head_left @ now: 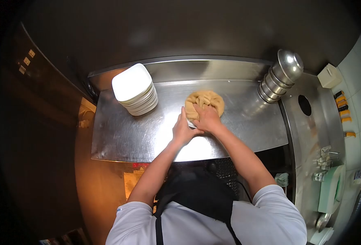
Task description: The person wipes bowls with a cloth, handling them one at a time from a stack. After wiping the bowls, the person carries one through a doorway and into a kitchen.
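Observation:
A tan cloth (205, 97) lies bunched over a white dish (191, 123), of which only a small edge shows near my hands. My right hand (208, 119) presses into the cloth with its fingers buried in the folds. At the near left side, my left hand (182, 130) grips the dish's edge, with some fingers hidden beneath. To the left stands a tall stack of white square plates (132, 83), apart from both hands.
The steel table (123, 141) has a raised back edge. Nested metal bowls (276, 79) stand at its right end. Further right are a steel counter with a round hole (305, 105), glasses (324, 158) and yellow-handled knives (345, 112) on the wall.

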`<state>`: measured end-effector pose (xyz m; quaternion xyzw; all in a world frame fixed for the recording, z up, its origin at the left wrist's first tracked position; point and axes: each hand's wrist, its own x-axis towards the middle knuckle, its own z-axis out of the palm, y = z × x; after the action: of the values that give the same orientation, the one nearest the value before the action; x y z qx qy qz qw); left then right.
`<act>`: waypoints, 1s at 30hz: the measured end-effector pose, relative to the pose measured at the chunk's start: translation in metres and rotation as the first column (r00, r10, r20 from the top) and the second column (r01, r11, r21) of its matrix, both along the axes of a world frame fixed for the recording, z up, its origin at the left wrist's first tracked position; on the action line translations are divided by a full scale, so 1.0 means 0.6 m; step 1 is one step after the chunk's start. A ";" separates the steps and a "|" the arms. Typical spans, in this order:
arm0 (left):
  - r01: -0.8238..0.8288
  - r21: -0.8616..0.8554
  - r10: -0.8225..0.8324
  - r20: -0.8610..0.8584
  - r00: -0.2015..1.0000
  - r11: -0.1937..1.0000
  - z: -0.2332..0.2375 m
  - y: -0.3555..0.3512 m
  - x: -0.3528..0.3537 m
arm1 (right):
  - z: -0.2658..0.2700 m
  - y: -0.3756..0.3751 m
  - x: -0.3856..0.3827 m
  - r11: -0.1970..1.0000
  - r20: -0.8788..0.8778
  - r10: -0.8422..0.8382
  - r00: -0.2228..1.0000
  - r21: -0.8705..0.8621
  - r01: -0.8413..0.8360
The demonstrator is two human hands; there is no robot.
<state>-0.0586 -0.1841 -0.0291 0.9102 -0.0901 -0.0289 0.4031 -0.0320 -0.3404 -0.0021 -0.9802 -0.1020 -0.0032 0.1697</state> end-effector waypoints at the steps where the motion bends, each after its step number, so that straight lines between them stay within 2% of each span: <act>1: -0.011 0.013 0.010 0.038 0.999 1.000 -0.002 0.000 -0.001 | 0.004 0.002 -0.004 1.000 -0.059 0.003 0.998 0.014 -0.002; 2: -0.025 0.025 0.023 0.079 0.997 0.999 -0.003 -0.001 0.000 | 0.010 0.004 -0.006 1.000 -0.116 0.008 0.993 0.025 -0.006; 5: -0.031 -0.167 0.032 0.007 0.999 0.986 0.028 -0.002 -0.004 | 0.021 0.024 -0.016 0.988 -0.168 -0.023 0.985 0.148 0.049; 8: -0.076 -0.193 0.075 -0.012 0.997 0.978 0.030 0.001 -0.010 | 0.002 0.021 -0.009 0.931 -0.121 0.000 0.993 0.363 0.044; 9: -0.079 -0.196 0.079 -0.007 0.997 0.977 0.029 0.001 -0.008 | -0.002 0.011 0.003 0.837 -0.196 0.061 0.979 0.544 0.057; 11: -0.082 -0.190 0.081 -0.011 0.997 0.978 0.020 0.007 -0.007 | -0.005 -0.018 0.031 0.543 -0.316 0.217 0.924 0.825 0.154; 12: -0.100 -0.161 0.102 0.009 0.995 0.982 0.014 0.007 -0.006 | -0.003 -0.030 0.040 0.592 -0.228 0.134 0.964 0.799 0.107; 14: -0.111 -0.129 0.112 0.004 0.994 0.985 0.006 0.001 -0.008 | 0.063 -0.024 0.039 0.833 0.015 -0.049 0.999 0.552 0.032; 15: -0.106 -0.107 0.108 0.007 0.994 0.989 0.006 0.000 -0.006 | 0.084 -0.020 0.036 0.916 0.164 -0.107 0.981 0.400 0.033; 17: -0.082 -0.085 0.084 0.019 0.996 0.993 0.007 0.000 -0.005 | 0.039 -0.023 0.048 0.994 0.205 0.006 0.979 0.102 -0.027; 18: -0.081 -0.071 0.083 0.030 0.996 0.994 0.004 -0.001 -0.004 | 0.023 -0.022 0.053 0.997 0.210 0.068 0.975 -0.054 -0.058; 21: -0.072 -0.091 0.076 0.042 0.996 0.993 -0.009 0.000 -0.001 | 0.008 0.025 0.027 0.997 -0.010 -0.063 0.998 0.038 0.063; 22: -0.069 -0.106 0.074 0.043 0.996 0.992 -0.012 0.002 0.001 | -0.002 0.032 0.023 0.989 -0.007 -0.042 0.999 0.142 0.043; 25: -0.066 -0.072 0.067 0.018 0.998 0.995 0.005 0.002 0.000 | -0.012 0.036 0.022 0.946 -0.047 -0.069 0.996 0.313 0.081; 28: -0.082 -0.108 0.080 -0.023 0.997 0.991 0.031 0.004 -0.006 | -0.026 0.018 0.053 0.674 -0.385 0.156 0.910 0.715 0.186; 29: -0.070 -0.120 0.065 -0.046 0.997 0.990 0.034 0.005 -0.007 | -0.030 0.007 0.053 0.435 -0.442 0.186 0.877 0.838 0.330; 30: -0.057 -0.130 0.049 -0.067 0.997 0.990 0.037 0.007 -0.007 | -0.023 0.001 0.047 0.159 -0.482 0.236 0.844 0.876 0.456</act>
<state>-0.0626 -0.1797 -0.0070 0.8822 -0.0546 -0.0411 0.4658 -0.0037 -0.3401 -0.0156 -0.5974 0.0508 0.1823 0.7793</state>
